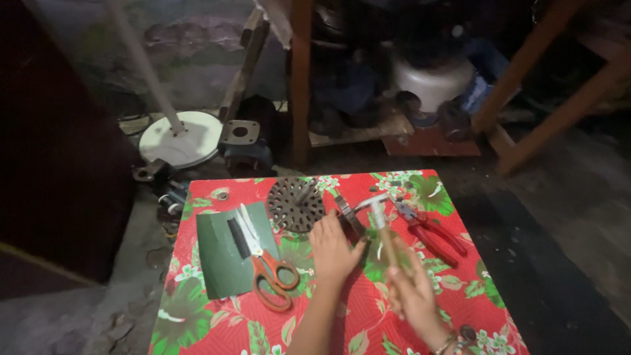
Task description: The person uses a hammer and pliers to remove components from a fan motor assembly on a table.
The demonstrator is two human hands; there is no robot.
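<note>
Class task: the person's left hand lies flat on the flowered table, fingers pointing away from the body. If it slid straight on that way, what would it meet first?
The left hand points up the table toward the round perforated metal disc. Its fingertips lie just short of the disc's near edge, so the disc would probably come first, though depth is hard to judge.

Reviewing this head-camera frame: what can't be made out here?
- Head view: what lies under the left hand; the hand covers it.
- Hammer head: motion-blurred.
- Right hand: its grip on the handle is blurred.
- Shelf clutter behind the table: too dark.
</note>
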